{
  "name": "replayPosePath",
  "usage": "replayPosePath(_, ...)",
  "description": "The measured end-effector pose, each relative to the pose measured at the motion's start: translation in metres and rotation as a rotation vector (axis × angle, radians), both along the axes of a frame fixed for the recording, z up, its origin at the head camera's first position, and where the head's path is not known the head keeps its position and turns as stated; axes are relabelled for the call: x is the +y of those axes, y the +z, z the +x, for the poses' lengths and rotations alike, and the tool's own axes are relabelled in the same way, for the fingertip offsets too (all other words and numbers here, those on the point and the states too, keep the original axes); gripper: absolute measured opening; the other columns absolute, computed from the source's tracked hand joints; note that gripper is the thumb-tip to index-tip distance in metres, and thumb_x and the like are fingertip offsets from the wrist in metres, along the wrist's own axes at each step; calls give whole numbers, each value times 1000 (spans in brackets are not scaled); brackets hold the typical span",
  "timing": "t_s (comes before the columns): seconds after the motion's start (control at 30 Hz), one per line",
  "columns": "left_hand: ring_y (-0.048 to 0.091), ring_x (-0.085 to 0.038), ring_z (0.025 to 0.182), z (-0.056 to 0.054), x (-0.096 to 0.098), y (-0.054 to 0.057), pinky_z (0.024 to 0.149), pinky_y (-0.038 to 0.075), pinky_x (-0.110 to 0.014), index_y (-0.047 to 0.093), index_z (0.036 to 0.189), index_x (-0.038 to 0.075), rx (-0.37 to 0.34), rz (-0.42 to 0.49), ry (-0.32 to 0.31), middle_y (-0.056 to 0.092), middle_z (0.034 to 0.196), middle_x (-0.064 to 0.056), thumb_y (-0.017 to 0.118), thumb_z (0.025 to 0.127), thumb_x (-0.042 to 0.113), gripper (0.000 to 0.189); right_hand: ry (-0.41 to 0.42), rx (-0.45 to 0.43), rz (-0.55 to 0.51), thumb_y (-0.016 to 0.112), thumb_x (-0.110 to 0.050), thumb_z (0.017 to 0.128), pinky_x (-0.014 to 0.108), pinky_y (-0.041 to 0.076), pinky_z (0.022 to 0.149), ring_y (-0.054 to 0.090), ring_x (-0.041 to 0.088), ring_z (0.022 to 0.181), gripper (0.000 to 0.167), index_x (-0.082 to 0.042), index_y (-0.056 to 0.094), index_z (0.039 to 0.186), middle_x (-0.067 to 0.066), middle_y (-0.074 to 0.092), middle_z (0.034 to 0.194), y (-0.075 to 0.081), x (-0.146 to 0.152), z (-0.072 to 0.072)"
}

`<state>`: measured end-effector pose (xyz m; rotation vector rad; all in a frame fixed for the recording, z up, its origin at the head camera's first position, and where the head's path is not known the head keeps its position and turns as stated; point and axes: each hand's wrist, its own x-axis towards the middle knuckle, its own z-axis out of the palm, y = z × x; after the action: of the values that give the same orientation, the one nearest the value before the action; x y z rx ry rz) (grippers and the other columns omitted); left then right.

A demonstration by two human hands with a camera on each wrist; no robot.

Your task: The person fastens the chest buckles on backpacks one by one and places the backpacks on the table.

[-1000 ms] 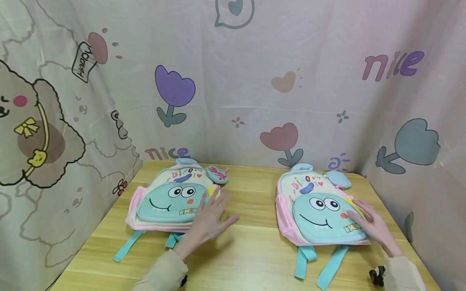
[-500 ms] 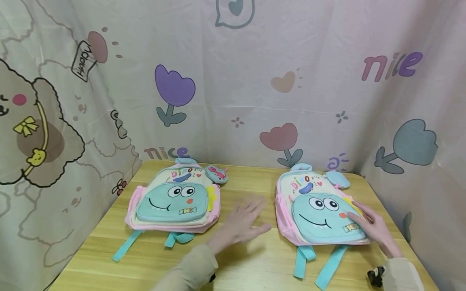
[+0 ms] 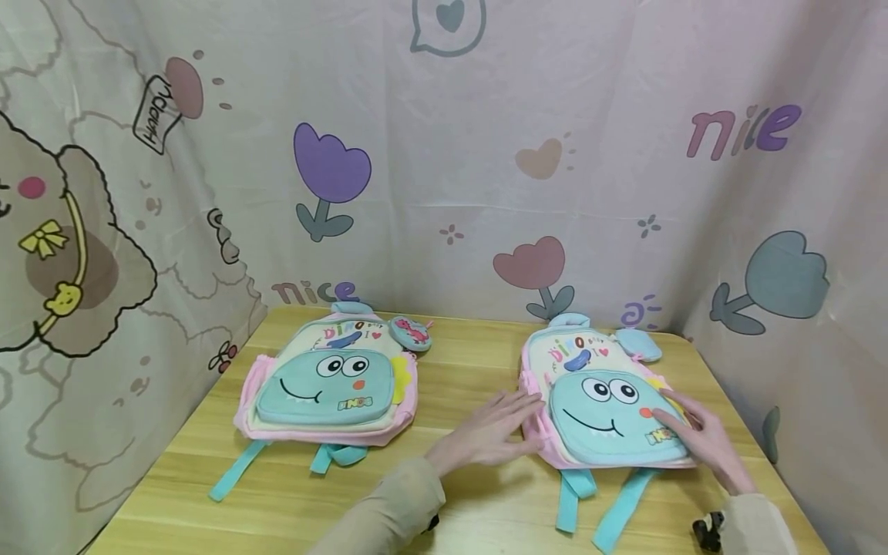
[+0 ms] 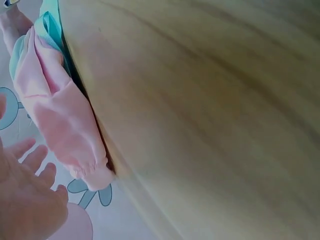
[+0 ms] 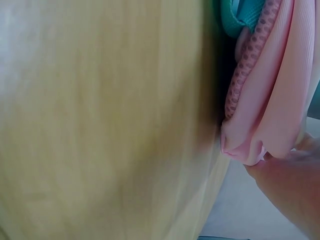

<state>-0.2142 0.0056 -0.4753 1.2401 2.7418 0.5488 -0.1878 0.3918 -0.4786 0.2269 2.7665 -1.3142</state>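
A child's backpack (image 3: 586,412) with a turquoise smiling-face front pocket and pink sides lies front up on the wooden table. My right hand (image 3: 706,438) holds its right side, the thumb over the front pocket. In the right wrist view, digits of that hand meet the pink side panel (image 5: 280,90). My left hand (image 3: 486,435), fingers extended, is at the left side of the same bag, fingertips right by the pink side pocket. The left wrist view shows these spread fingers beside the pink fabric (image 4: 65,115). A matching backpack (image 3: 326,389) lies to the left, untouched.
A round dinosaur pouch (image 3: 411,333) hangs off the left backpack and a light blue pouch (image 3: 639,344) off the right one. Turquoise straps (image 3: 624,509) trail toward the front of the wooden table (image 3: 458,370). A printed curtain (image 3: 430,154) stands behind and at both sides.
My left hand has moved right, from the left backpack across the table to the left side of the right backpack. My right hand has stayed on the right backpack's side.
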Motion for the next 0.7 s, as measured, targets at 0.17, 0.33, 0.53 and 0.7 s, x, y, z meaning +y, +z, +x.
replayPosePath(0.17,23,-25,156,-1,2,-1,128,20,-45,35,158,19,-1,-7,-6,32,166,-1,39,103,56,66,2,-6,11,60,-53,97,76,16,112,11,59,148,84,-4,28,157,32,14,164,0,-3,0)
replayPosePath(0.33,24,-26,156,-2,-1,-1,128,21,-46,37,156,21,14,-41,21,36,163,-1,40,102,60,67,21,26,4,61,-50,97,74,18,114,15,58,147,79,-3,33,155,32,18,163,-2,-8,0)
replayPosePath(0.53,28,-28,154,-3,-5,1,127,23,-48,35,157,27,-2,-87,93,42,156,-3,42,95,72,77,54,88,-21,62,-42,99,74,23,112,21,56,145,69,-2,40,152,30,22,163,-4,-15,0)
replayPosePath(0.7,30,-34,153,-3,-8,4,127,22,-47,32,159,27,-10,-100,160,34,161,-14,46,90,78,87,70,124,-6,63,-40,99,69,28,110,29,52,143,64,-2,46,148,30,30,160,-6,-23,0)
